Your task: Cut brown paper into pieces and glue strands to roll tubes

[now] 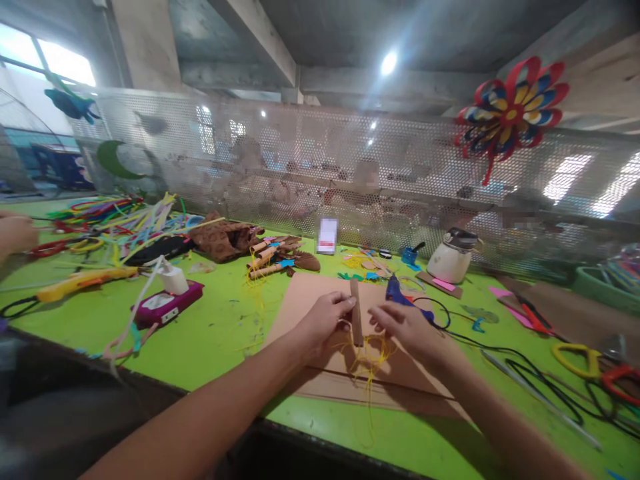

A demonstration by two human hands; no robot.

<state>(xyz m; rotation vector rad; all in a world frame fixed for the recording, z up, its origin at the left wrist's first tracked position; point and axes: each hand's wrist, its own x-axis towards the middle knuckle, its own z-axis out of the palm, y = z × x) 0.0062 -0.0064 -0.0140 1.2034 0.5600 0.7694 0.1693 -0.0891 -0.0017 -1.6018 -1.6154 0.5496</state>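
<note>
My left hand [327, 321] pinches a narrow brown strip [356, 313] that stands nearly upright over a cardboard sheet [295, 300]. Yellow strings [369, 360] hang in a loose tangle at the strip's lower end. To the right of the strip, my right hand [400, 327] is apart from it, fingers slightly bent and spread, with nothing visible in them. A blue glue gun [395, 291] lies just behind my right hand, partly hidden by it.
Brown-and-tan rolled pieces [273, 263] lie back left, near a purple power socket [167, 303]. A cream jug [453, 257] stands back right. Black cable [535, 383] and yellow-handled scissors [577, 360] lie right. Another person's hand [17, 233] shows far left. A perforated screen [300, 167] borders the back.
</note>
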